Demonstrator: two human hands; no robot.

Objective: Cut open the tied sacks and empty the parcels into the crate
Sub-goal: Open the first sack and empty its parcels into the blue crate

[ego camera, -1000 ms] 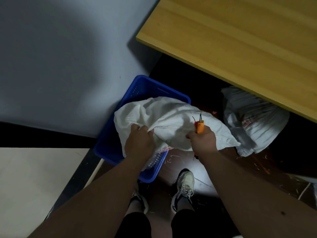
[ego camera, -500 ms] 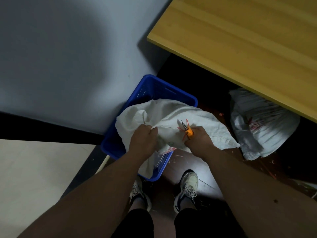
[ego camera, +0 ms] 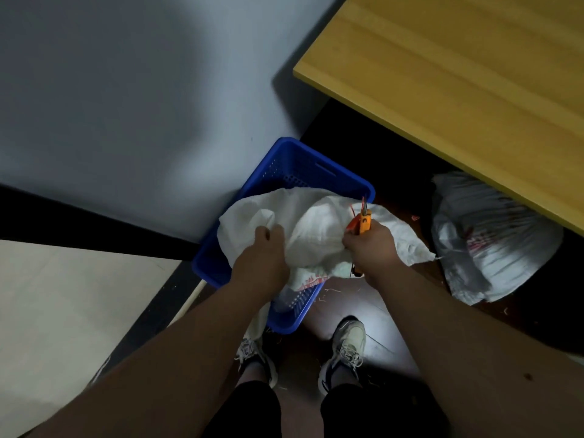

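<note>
Left hand (ego camera: 264,252): fingers bunched into the cloth of the white sack (ego camera: 316,229). Right hand (ego camera: 371,248): fingers closed around orange-handled snips (ego camera: 363,219), tip upward, and pinching the sack edge. The sack is limp, crumpled woven fabric with red print at its lower edge, draped over the blue perforated crate (ego camera: 284,172) on the floor. A second, full sack (ego camera: 493,235) lies under the desk (ego camera: 458,74).

Dim corner by a desk

Grey wall (ego camera: 126,90) fills the upper left; a yellow wooden desk (ego camera: 458,74) upper right; dark floor (ego camera: 363,311) below.
</note>
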